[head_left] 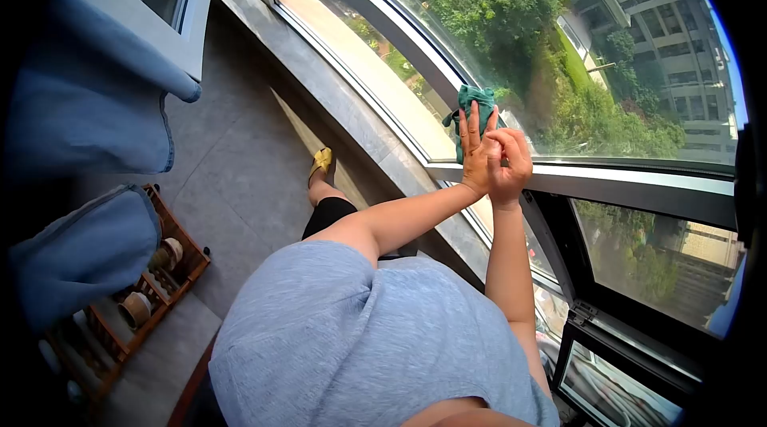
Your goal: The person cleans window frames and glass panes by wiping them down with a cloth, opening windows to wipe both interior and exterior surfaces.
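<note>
A crumpled green cloth (477, 97) lies against the window near the corner where the frame bars meet. My left hand (477, 157) presses on it with the fingers stretched over the fabric, and some cloth bunches out beside them. Right beside it and overlapping it in view, my right hand (511, 167) is closed with its fingers curled in. What those fingers hold, if anything, is hidden. Behind the cloth is the large window pane (607, 127), with trees and a building seen through it.
A metal frame bar (631, 181) runs below the pane, above a dark-framed window section (655, 255). A grey sill (351, 99) borders the window. On the left are blue fabric (88, 99) and a wooden rack (172, 287) holding pots. One foot in a yellow slipper (321, 159) stands near the sill.
</note>
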`<move>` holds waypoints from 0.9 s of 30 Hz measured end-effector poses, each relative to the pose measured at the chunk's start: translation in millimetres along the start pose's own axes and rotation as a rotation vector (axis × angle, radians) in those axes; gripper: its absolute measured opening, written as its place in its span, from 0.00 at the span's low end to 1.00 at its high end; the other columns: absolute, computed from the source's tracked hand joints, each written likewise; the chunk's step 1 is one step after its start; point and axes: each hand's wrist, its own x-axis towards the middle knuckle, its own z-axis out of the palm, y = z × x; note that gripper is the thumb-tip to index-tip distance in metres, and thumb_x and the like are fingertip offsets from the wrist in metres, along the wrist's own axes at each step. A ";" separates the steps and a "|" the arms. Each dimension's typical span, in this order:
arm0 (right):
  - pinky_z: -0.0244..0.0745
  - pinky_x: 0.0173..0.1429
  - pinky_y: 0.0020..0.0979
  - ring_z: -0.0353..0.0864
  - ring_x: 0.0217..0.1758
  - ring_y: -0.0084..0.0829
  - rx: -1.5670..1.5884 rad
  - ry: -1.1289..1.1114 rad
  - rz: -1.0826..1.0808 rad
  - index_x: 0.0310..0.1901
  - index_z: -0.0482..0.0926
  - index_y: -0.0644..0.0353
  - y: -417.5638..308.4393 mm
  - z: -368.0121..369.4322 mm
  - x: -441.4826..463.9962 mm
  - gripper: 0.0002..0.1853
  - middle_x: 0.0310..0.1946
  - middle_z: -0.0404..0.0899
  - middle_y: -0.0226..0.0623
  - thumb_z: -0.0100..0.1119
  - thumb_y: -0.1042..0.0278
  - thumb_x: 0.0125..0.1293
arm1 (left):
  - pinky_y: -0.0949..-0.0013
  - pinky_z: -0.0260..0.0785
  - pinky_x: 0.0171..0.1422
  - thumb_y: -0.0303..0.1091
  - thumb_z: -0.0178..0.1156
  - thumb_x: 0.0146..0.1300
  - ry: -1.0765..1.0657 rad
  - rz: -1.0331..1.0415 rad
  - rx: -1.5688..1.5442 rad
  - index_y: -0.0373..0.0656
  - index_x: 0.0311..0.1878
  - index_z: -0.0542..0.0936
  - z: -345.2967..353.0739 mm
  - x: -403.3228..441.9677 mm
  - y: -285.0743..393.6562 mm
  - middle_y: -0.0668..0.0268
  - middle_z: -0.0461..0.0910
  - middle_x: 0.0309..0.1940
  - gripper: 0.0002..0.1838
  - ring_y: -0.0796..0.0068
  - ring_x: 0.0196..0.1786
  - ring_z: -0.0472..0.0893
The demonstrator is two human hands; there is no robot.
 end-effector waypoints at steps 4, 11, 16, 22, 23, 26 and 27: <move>0.76 0.34 0.25 0.80 0.31 0.25 0.034 -0.044 0.019 0.41 0.86 0.60 4.7 43.0 30.7 0.07 0.40 0.83 0.35 0.61 0.79 0.66 | 0.43 0.40 0.87 0.32 0.52 0.73 0.186 -0.013 -0.022 0.59 0.82 0.65 -30.5 83.2 -44.4 0.52 0.50 0.85 0.34 0.38 0.86 0.45; 0.80 0.35 0.31 0.83 0.31 0.31 0.013 -0.207 -0.041 0.44 0.85 0.56 -8.5 145.2 130.9 0.10 0.42 0.84 0.34 0.63 0.79 0.64 | 0.39 0.45 0.86 0.26 0.48 0.74 0.401 -0.002 0.090 0.54 0.81 0.66 -120.4 246.2 -110.5 0.48 0.52 0.84 0.32 0.32 0.83 0.51; 0.82 0.41 0.36 0.85 0.42 0.37 -0.112 -0.409 -0.324 0.49 0.82 0.52 -20.2 208.4 187.2 0.15 0.44 0.83 0.32 0.65 0.77 0.60 | 0.40 0.51 0.84 0.23 0.49 0.73 0.500 0.024 0.192 0.56 0.81 0.65 -180.5 358.2 -169.4 0.47 0.54 0.82 0.34 0.33 0.81 0.57; 0.79 0.37 0.31 0.83 0.38 0.29 -0.251 -0.411 -0.512 0.42 0.80 0.49 -5.9 237.3 193.6 0.12 0.39 0.80 0.25 0.66 0.74 0.57 | 0.48 0.58 0.83 0.26 0.50 0.73 0.544 0.015 0.285 0.55 0.79 0.67 -259.7 496.8 -254.6 0.49 0.53 0.82 0.32 0.43 0.82 0.58; 0.78 0.36 0.30 0.82 0.37 0.27 -0.270 -0.445 -0.561 0.40 0.80 0.48 -2.0 237.4 193.5 0.11 0.38 0.79 0.24 0.67 0.73 0.56 | 0.48 0.58 0.83 0.26 0.51 0.74 0.538 -0.008 0.306 0.56 0.79 0.67 -274.0 518.5 -263.7 0.49 0.53 0.83 0.31 0.44 0.82 0.58; 0.77 0.35 0.30 0.81 0.34 0.28 -0.240 -0.424 -0.533 0.37 0.79 0.50 -5.5 240.6 197.0 0.10 0.35 0.78 0.26 0.67 0.74 0.53 | 0.49 0.58 0.82 0.29 0.52 0.74 0.536 -0.005 0.381 0.56 0.78 0.69 -309.1 581.5 -312.9 0.48 0.53 0.82 0.29 0.43 0.81 0.58; 0.77 0.35 0.29 0.82 0.34 0.28 -0.264 -0.445 -0.514 0.36 0.80 0.51 -4.9 240.6 197.0 0.11 0.34 0.79 0.26 0.66 0.76 0.51 | 0.49 0.57 0.83 0.29 0.52 0.74 0.549 0.011 0.424 0.53 0.78 0.68 -315.7 604.9 -336.5 0.46 0.54 0.82 0.29 0.44 0.81 0.58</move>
